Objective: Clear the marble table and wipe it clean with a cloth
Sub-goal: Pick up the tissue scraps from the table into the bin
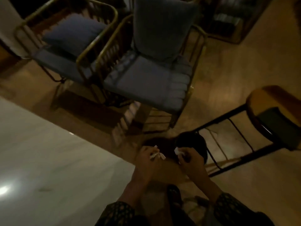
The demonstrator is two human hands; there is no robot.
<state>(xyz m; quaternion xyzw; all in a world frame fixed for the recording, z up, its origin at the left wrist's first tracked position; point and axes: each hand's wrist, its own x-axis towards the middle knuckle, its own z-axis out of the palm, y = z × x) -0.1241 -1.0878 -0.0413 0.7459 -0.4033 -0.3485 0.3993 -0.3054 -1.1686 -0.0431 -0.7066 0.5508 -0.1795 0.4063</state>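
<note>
Now your left hand and right hand each pinch small crumpled white paper scraps. Light, soft; fingers curled suffice. Pale marble counter waits beside.

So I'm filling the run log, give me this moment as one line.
left hand: pinches white scraps | right hand: holds white scrap | both past marble table edge, above dark round object on floor
</note>
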